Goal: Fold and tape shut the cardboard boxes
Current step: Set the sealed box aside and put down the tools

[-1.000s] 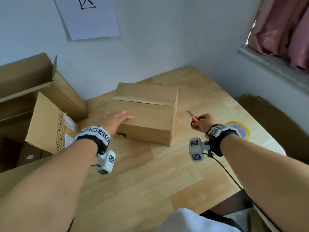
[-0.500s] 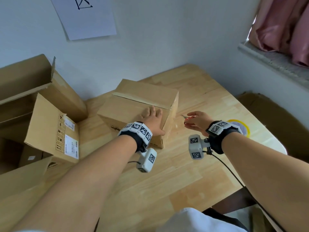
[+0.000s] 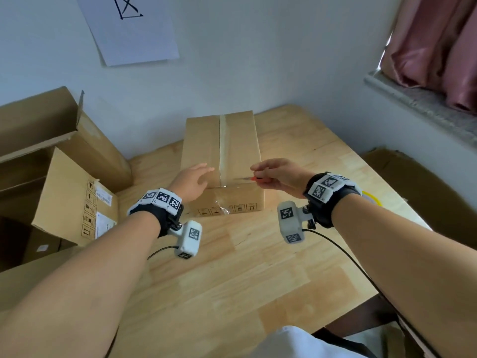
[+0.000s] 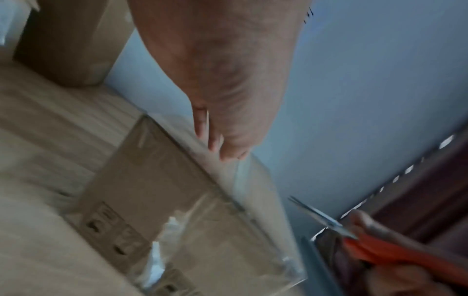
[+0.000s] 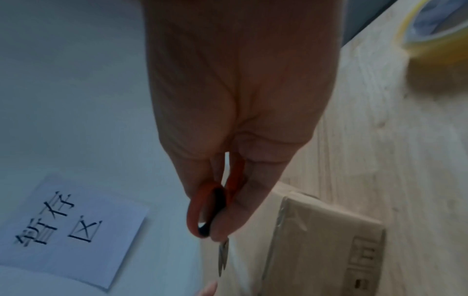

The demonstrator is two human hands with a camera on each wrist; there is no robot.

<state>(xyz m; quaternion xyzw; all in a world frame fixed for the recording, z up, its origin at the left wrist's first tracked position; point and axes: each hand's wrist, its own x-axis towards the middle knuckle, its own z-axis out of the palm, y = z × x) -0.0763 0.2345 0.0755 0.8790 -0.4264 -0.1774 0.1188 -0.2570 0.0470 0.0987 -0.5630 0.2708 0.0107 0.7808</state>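
A closed cardboard box point(image 3: 240, 143) stands on the wooden table point(image 3: 232, 280), with clear tape point(image 3: 223, 151) running along its top seam and down the near face. My left hand point(image 3: 192, 180) rests flat on the box's near left top, fingers straight. My right hand point(image 3: 276, 174) holds small orange-handled scissors point(image 3: 254, 179) over the box's near right edge, blades pointing left towards the tape. The right wrist view shows fingers curled through the scissors' orange loops point(image 5: 215, 202). In the left wrist view the box point(image 4: 162, 202) and the scissors point(image 4: 336, 230) are blurred.
A large open cardboard box point(image 3: 46, 161) with printed labels stands at the left. A yellow tape roll point(image 3: 370, 197) lies on the table behind my right wrist. A paper sheet point(image 3: 129, 27) hangs on the wall. A window ledge and pink curtain point(image 3: 438, 47) are at the right.
The box has been turned so its taped seam runs away from me. My left hand slid onto its top, and my right hand brought the scissors over the near edge.
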